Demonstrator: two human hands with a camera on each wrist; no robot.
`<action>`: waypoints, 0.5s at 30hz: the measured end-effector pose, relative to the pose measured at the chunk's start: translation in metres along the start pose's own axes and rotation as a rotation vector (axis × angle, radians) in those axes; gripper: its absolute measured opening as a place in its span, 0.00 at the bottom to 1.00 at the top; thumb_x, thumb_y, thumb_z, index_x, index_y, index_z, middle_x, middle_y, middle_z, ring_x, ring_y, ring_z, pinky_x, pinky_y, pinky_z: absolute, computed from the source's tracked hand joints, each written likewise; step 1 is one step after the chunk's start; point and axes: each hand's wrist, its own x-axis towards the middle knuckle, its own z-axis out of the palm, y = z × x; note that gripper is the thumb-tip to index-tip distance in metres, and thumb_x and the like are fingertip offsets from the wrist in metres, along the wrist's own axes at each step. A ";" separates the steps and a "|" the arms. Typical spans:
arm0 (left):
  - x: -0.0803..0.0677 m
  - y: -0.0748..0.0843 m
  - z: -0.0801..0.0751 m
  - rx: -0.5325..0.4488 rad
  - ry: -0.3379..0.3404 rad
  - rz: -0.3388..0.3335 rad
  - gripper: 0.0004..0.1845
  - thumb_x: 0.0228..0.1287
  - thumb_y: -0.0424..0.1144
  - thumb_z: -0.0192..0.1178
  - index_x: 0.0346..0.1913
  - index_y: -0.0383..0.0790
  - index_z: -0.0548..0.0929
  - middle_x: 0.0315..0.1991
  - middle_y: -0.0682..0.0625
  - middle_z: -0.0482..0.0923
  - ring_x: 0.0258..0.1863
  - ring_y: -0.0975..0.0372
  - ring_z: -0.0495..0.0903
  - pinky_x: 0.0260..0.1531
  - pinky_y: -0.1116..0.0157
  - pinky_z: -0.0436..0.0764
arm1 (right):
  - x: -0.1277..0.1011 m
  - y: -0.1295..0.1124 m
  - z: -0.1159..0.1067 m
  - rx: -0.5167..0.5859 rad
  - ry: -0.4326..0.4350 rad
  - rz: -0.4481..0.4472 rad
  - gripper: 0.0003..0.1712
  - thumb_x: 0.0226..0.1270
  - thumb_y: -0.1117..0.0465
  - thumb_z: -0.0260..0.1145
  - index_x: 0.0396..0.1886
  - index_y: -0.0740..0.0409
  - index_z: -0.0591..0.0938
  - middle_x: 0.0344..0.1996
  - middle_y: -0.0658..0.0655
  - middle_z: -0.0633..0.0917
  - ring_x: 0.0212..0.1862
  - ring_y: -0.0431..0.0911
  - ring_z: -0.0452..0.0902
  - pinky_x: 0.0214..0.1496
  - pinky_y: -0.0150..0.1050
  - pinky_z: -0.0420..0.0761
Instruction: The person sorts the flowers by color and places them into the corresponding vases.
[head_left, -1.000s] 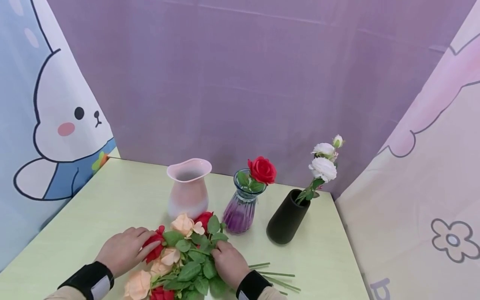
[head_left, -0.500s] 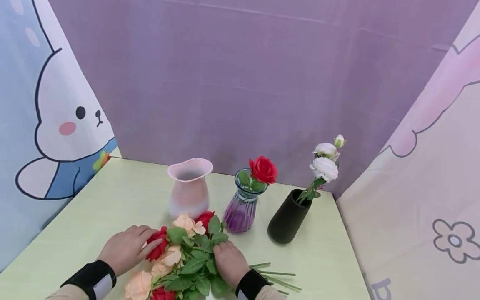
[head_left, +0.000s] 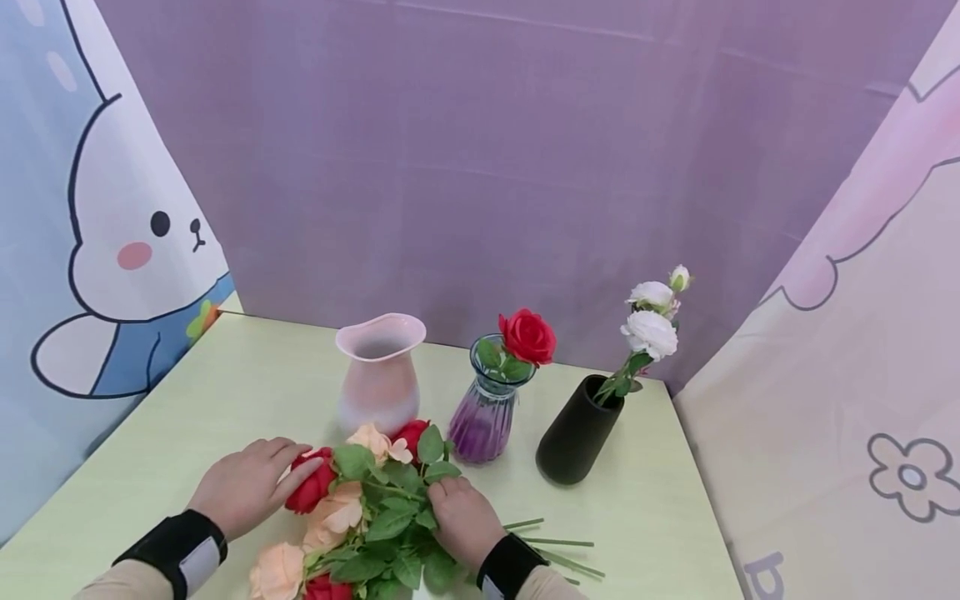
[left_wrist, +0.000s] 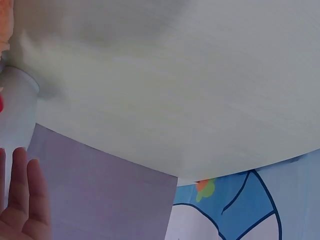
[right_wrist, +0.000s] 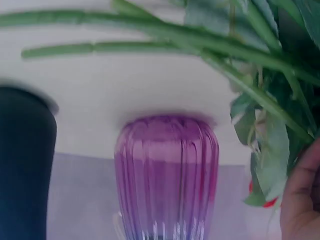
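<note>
In the head view, my left hand [head_left: 243, 487] touches a red rose [head_left: 309, 482] at the left of a pile of flowers. Its fingers are rather straight, as the left wrist view also shows. My right hand [head_left: 467, 521] has its fingers curled into the green leaves [head_left: 393, 521], where it seems to grip stems; the fingertips are hidden. Peach roses [head_left: 333, 517] and more red blooms lie around the leaves. Cut green stems [head_left: 558, 543] stick out to the right, under the right wrist. The right wrist view shows these stems [right_wrist: 215, 45] running toward that hand.
Behind the flowers stands a pink-white vase [head_left: 378, 383] with nothing visible in its mouth. Beside it, a purple glass vase [head_left: 480, 425] holds one red rose [head_left: 528, 336]. Farther right, a black vase [head_left: 577, 433] bears white flowers [head_left: 649, 333]. A purple curtain [head_left: 480, 167] closes the back.
My left hand and the red rose at its fingers have shifted slightly left and away from me. My right hand stays almost in place among the leaves. The vases stand as before.
</note>
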 end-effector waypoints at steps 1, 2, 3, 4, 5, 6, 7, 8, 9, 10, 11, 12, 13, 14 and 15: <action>-0.001 0.003 -0.008 -0.009 0.003 -0.003 0.33 0.71 0.68 0.44 0.53 0.45 0.85 0.49 0.47 0.84 0.50 0.50 0.82 0.50 0.48 0.83 | 0.002 -0.002 -0.007 0.009 0.003 -0.006 0.48 0.34 0.35 0.82 0.56 0.45 0.74 0.46 0.49 0.78 0.46 0.51 0.75 0.51 0.52 0.79; -0.002 0.005 -0.013 -0.021 0.012 -0.002 0.32 0.73 0.67 0.43 0.54 0.46 0.85 0.50 0.47 0.84 0.51 0.50 0.82 0.50 0.47 0.83 | 0.003 -0.003 -0.015 0.014 0.004 -0.011 0.47 0.34 0.36 0.82 0.56 0.45 0.74 0.46 0.49 0.78 0.46 0.51 0.76 0.52 0.52 0.79; -0.002 0.004 -0.014 -0.033 0.019 0.002 0.31 0.74 0.66 0.43 0.55 0.46 0.84 0.51 0.47 0.83 0.52 0.50 0.82 0.51 0.47 0.82 | 0.005 -0.004 -0.023 0.018 0.009 -0.016 0.47 0.33 0.37 0.82 0.56 0.45 0.74 0.45 0.49 0.78 0.46 0.51 0.76 0.53 0.51 0.78; -0.001 0.001 -0.012 -0.048 0.024 0.002 0.31 0.74 0.65 0.41 0.56 0.48 0.83 0.52 0.47 0.83 0.53 0.50 0.81 0.51 0.46 0.82 | 0.007 -0.005 -0.030 0.022 0.017 -0.025 0.47 0.33 0.39 0.82 0.57 0.45 0.74 0.46 0.49 0.78 0.46 0.50 0.76 0.54 0.52 0.78; 0.000 -0.002 -0.008 -0.064 0.032 0.002 0.30 0.75 0.65 0.41 0.58 0.49 0.82 0.52 0.47 0.83 0.53 0.49 0.81 0.51 0.46 0.82 | 0.009 -0.005 -0.037 0.030 0.028 -0.033 0.46 0.34 0.40 0.82 0.56 0.45 0.75 0.46 0.48 0.78 0.47 0.50 0.76 0.54 0.52 0.78; 0.001 -0.005 -0.006 -0.076 0.042 0.008 0.30 0.75 0.64 0.40 0.59 0.50 0.81 0.53 0.48 0.83 0.54 0.50 0.81 0.51 0.46 0.82 | 0.011 -0.005 -0.045 0.039 0.031 -0.032 0.45 0.35 0.41 0.81 0.57 0.45 0.75 0.46 0.48 0.78 0.48 0.50 0.77 0.55 0.51 0.79; 0.002 -0.008 -0.003 -0.086 0.055 0.015 0.29 0.75 0.64 0.41 0.61 0.50 0.80 0.53 0.48 0.82 0.54 0.49 0.81 0.51 0.45 0.82 | 0.012 -0.004 -0.050 0.049 0.039 -0.030 0.43 0.37 0.42 0.81 0.57 0.45 0.75 0.47 0.47 0.78 0.49 0.50 0.77 0.56 0.51 0.78; 0.006 -0.017 0.009 -0.091 0.061 0.021 0.29 0.75 0.64 0.41 0.63 0.52 0.79 0.54 0.48 0.82 0.55 0.49 0.81 0.51 0.45 0.81 | 0.013 -0.002 -0.054 0.058 0.040 -0.026 0.41 0.39 0.42 0.80 0.57 0.44 0.76 0.47 0.46 0.78 0.50 0.49 0.77 0.57 0.51 0.78; 0.012 -0.030 0.028 -0.097 0.082 0.031 0.28 0.74 0.64 0.42 0.64 0.54 0.77 0.55 0.48 0.82 0.54 0.49 0.81 0.50 0.44 0.81 | 0.014 0.001 -0.057 0.072 0.046 -0.021 0.38 0.42 0.42 0.79 0.56 0.42 0.76 0.47 0.45 0.78 0.50 0.48 0.77 0.57 0.50 0.78; 0.020 -0.046 0.052 -0.089 0.110 0.027 0.28 0.73 0.66 0.43 0.67 0.59 0.74 0.56 0.52 0.81 0.55 0.52 0.80 0.46 0.44 0.82 | 0.015 0.004 -0.058 0.088 0.055 -0.012 0.36 0.45 0.41 0.77 0.56 0.41 0.76 0.48 0.44 0.79 0.50 0.47 0.77 0.57 0.50 0.77; 0.029 -0.066 0.081 -0.081 0.136 0.030 0.28 0.72 0.67 0.44 0.69 0.63 0.72 0.57 0.54 0.81 0.55 0.53 0.80 0.43 0.44 0.83 | 0.016 0.007 -0.060 0.106 0.064 0.006 0.35 0.48 0.40 0.76 0.56 0.39 0.76 0.48 0.43 0.78 0.50 0.46 0.76 0.56 0.49 0.77; 0.038 -0.088 0.112 -0.073 0.171 0.037 0.28 0.71 0.68 0.45 0.70 0.67 0.68 0.58 0.56 0.80 0.55 0.55 0.80 0.42 0.44 0.83 | 0.017 0.010 -0.062 0.121 0.068 0.023 0.34 0.50 0.38 0.75 0.57 0.37 0.75 0.48 0.42 0.78 0.50 0.45 0.76 0.55 0.48 0.77; 0.049 -0.113 0.149 -0.065 0.201 0.041 0.29 0.69 0.69 0.46 0.71 0.71 0.65 0.59 0.60 0.79 0.55 0.57 0.79 0.41 0.43 0.82 | 0.017 0.014 -0.063 0.135 0.070 0.037 0.33 0.52 0.36 0.73 0.57 0.36 0.75 0.48 0.41 0.78 0.50 0.45 0.76 0.55 0.48 0.77; 0.061 -0.139 0.187 -0.059 0.228 0.044 0.30 0.68 0.70 0.46 0.72 0.75 0.61 0.59 0.63 0.77 0.56 0.58 0.79 0.41 0.43 0.82 | 0.018 0.017 -0.066 0.154 0.081 0.052 0.32 0.54 0.35 0.72 0.57 0.36 0.75 0.48 0.41 0.78 0.50 0.44 0.76 0.54 0.48 0.77; 0.071 -0.158 0.217 -0.054 0.258 0.047 0.31 0.67 0.71 0.47 0.72 0.77 0.59 0.59 0.65 0.76 0.55 0.60 0.78 0.40 0.42 0.82 | 0.019 0.020 -0.070 0.169 0.091 0.069 0.32 0.55 0.34 0.71 0.57 0.36 0.75 0.47 0.41 0.79 0.49 0.44 0.76 0.53 0.48 0.77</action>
